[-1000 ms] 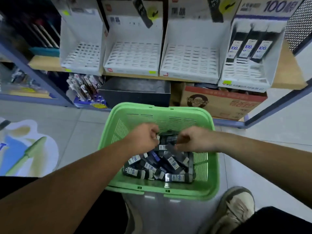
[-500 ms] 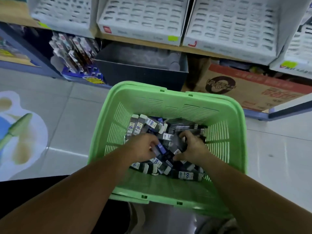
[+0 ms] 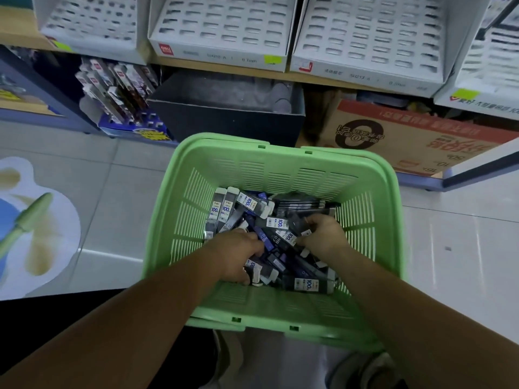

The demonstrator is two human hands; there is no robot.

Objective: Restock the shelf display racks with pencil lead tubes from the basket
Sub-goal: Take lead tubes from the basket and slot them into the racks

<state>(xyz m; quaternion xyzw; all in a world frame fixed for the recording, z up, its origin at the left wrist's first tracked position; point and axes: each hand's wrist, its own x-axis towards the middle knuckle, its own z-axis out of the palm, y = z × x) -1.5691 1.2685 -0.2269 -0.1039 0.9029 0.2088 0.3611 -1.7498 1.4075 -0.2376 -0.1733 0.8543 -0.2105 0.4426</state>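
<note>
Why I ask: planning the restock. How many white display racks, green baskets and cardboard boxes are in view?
White display racks: 4 (outer two partly out of frame)
Green basket: 1
Cardboard box: 1
Total: 6

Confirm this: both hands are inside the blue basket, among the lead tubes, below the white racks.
The colour is wrong: the head view shows a green basket, not blue. Otherwise right: the left hand and right hand are inside it among the lead tubes, below the white racks.
</note>
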